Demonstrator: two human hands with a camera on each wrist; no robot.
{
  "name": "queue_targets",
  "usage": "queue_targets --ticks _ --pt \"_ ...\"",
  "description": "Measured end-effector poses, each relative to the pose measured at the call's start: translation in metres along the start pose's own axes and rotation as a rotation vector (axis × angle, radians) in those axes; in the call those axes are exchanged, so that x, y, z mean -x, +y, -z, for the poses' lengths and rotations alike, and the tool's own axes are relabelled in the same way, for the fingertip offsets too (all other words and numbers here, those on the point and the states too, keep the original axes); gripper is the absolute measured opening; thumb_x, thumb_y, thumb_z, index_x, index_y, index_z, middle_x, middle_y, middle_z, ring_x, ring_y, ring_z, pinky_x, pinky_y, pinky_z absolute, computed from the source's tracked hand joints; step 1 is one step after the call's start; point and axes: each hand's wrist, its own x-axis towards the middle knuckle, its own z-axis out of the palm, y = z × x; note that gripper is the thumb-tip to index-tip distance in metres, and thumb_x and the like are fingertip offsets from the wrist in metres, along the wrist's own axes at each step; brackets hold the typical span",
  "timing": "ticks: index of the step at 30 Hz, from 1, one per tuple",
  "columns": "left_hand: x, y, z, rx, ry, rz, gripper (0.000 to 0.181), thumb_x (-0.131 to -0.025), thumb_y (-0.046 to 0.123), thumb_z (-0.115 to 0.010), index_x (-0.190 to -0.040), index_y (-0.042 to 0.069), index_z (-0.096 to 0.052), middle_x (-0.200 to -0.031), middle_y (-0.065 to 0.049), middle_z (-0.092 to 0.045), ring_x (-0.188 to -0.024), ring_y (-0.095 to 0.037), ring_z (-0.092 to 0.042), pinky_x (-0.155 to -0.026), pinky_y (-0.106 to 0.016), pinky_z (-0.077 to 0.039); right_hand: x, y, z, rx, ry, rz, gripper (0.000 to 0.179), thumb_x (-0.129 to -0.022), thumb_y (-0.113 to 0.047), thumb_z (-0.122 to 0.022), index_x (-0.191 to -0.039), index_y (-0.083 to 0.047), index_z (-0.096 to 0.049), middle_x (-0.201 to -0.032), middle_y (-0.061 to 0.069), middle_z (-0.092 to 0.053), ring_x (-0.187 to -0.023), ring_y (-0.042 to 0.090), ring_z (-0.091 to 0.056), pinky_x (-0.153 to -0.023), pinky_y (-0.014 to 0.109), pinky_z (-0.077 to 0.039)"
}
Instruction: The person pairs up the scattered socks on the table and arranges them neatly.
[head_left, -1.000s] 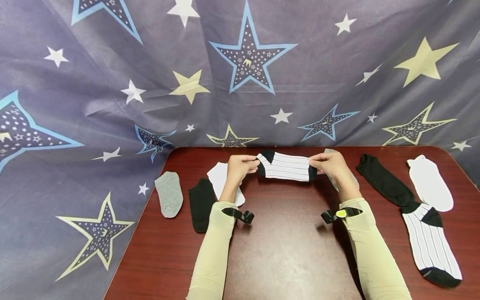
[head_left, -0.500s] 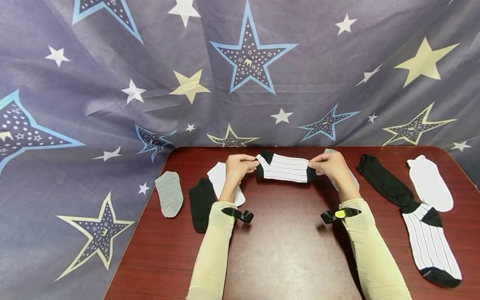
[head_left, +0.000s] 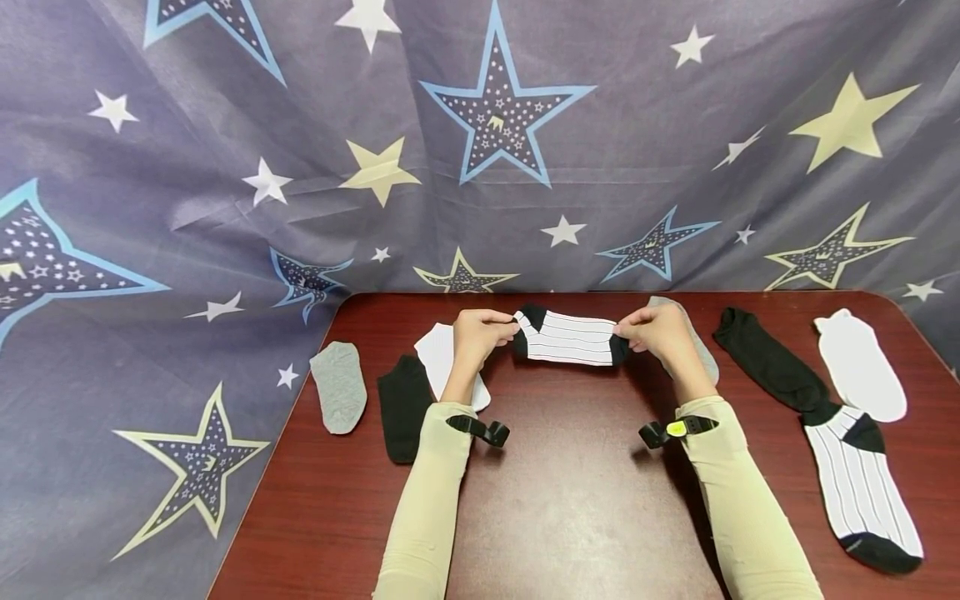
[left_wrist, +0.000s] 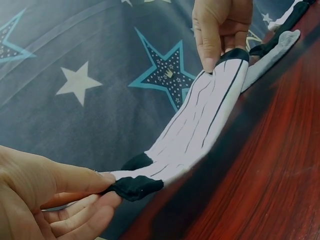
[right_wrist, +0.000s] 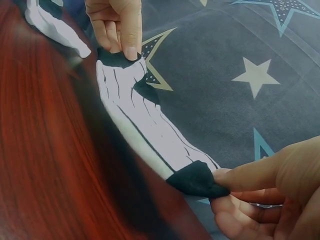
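Note:
A white sock with thin dark stripes and black cuff, heel and toe (head_left: 573, 337) is stretched sideways between both hands, held above the far part of the table. My left hand (head_left: 477, 337) pinches the black cuff between thumb and fingers. At the other end, the black toe is pinched by my right hand (head_left: 658, 332). In the left wrist view the striped sock (left_wrist: 200, 115) hangs off the tabletop with a slight sag. Seen from the right wrist, its black toe (right_wrist: 195, 179) sits between thumb and fingertips.
On the left of the table (head_left: 555, 492) lie a grey sock (head_left: 339, 388), a black sock (head_left: 402, 412) and a white sock (head_left: 435, 354). Rightward are a grey sock (head_left: 701, 354), a black sock (head_left: 772, 358), a white sock (head_left: 862, 367) and another striped sock (head_left: 862, 492). A star-patterned cloth (head_left: 480, 217) hangs behind.
Both hands keep their pinch on the striped sock. Its toe end and the right hand have shifted very slightly left; the other socks lie as before.

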Motion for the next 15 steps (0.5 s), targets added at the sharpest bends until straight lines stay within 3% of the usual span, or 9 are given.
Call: queue_targets --ticks 12,15 --pt "0.001 -0.0031 -0.0068 -0.025 -0.025 0.012 0.014 -0.078 0.004 -0.086 -0.091 0.001 -0.081 -0.084 -0.017 -0.078 -0.058 -0.012 -0.072 -0.072 -0.044 -0.064 -0.0015 0.0023 -0.0048 -0.017 -0.006 -0.02 0.025 -0.089 -0.005 -0.075 -0.102 0.016 -0.071 -0.07 -0.006 -0.066 -0.058 0.008 -0.064 -0.057 0.02 -0.059" --pt "0.0019 -0.0028 -0.0072 -0.037 -0.021 0.009 0.014 -0.079 0.004 -0.086 -0.091 0.001 -0.081 -0.085 -0.017 -0.078 -0.059 -0.012 -0.072 -0.069 -0.04 -0.064 -0.0023 0.0033 -0.0056 -0.026 -0.01 -0.02 0.025 -0.089 -0.004 -0.075 -0.102 0.017 -0.07 -0.069 -0.006 -0.066 -0.058 0.007 -0.063 -0.057 0.02 -0.059"
